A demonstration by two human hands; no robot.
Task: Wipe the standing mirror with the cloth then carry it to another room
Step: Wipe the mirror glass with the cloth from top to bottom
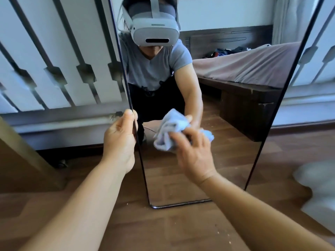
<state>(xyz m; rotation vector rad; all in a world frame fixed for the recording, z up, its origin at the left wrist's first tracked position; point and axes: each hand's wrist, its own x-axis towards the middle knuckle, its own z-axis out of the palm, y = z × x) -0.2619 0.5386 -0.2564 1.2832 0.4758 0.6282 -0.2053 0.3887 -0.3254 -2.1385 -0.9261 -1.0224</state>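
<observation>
A tall standing mirror [226, 156] with a thin dark frame stands on the wooden floor in front of me, its bottom edge on the boards. My left hand [119, 140] grips the mirror's left frame edge, thumb up along it. A bunched pale blue cloth [168, 131] is pressed against the lower glass, and my right hand [194, 154] holds it with curled fingers. The glass reflects a crouching person with a headset, and a bed behind.
A white wall panel with dark slats [59, 73] runs behind the mirror on both sides. A light wooden furniture edge [23, 154] stands at the left. A blurred white object [319, 187] lies on the floor at the right. Wooden floor [163, 230] spreads in front.
</observation>
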